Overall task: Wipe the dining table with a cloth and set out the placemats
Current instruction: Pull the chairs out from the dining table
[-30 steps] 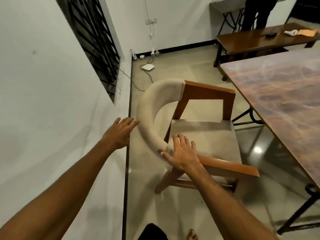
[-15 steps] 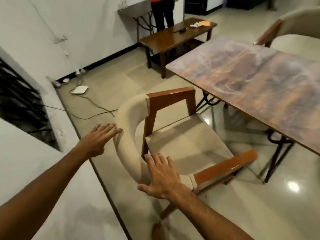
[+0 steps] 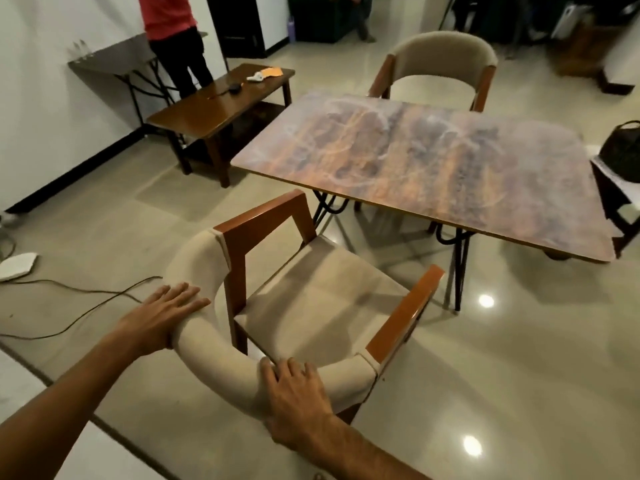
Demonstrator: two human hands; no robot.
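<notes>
The dining table (image 3: 433,161) has a marbled brown and orange top with nothing on it; it stands ahead and to the right. No cloth or placemat is in view. Just in front of me is a chair (image 3: 318,296) with a beige seat, a curved padded backrest and wooden arms, facing the table and a short way off its near edge. My left hand (image 3: 166,306) lies on the left of the backrest with its fingers stretched along the padding. My right hand (image 3: 298,393) grips the backrest near its right end, fingers curled over the top.
A second beige chair (image 3: 443,57) stands at the table's far side. A low wooden table (image 3: 214,105) with small items is at the left, with a person in a red top (image 3: 173,36) behind it. A black bag (image 3: 623,150) sits at the right. A cable (image 3: 86,306) crosses the floor.
My view has swung right, from the wall to the table. The chair has turned to face the table. My left hand, off the chair before, now rests on the backrest.
</notes>
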